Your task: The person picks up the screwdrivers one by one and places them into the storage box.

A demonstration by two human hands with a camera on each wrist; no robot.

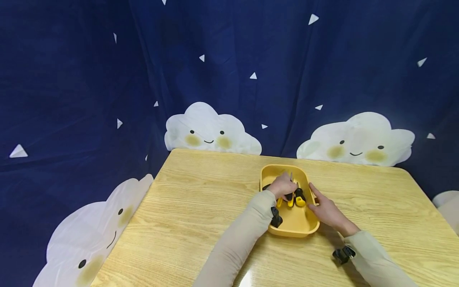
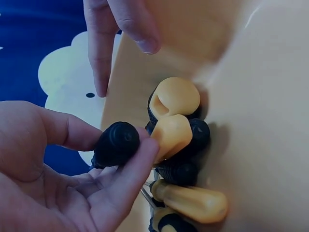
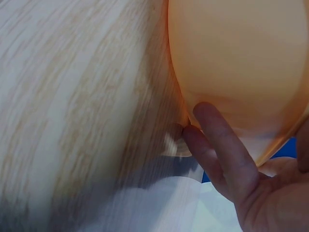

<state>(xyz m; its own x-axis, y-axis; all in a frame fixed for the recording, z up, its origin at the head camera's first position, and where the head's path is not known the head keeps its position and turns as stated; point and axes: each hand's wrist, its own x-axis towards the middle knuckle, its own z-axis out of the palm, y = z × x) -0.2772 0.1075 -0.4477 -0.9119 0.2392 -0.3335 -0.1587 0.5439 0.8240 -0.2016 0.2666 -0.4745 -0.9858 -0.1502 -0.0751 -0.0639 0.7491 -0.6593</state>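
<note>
A yellow plastic bin (image 1: 294, 233) stands on the table with several black-and-yellow hand tools in it. My left hand (image 1: 282, 186) reaches into the bin. Its thumb and fingers pinch a black tool handle (image 2: 117, 144), seen end-on in the left wrist view; the rest of that tool is hidden. Beside it lie a thick screwdriver (image 1: 299, 198) with a black and yellow handle and a slimmer yellow handle (image 2: 195, 203). My right hand (image 1: 328, 211) grips the bin's right wall, thumb inside the rim and fingers (image 3: 224, 145) against the outside.
The wooden table (image 1: 201, 207) extends around the bin, with its far edge close behind. A dark blue curtain (image 1: 222, 52) with white clouds and triangles hangs behind and to the left. Black wrist cameras sit on both sleeves.
</note>
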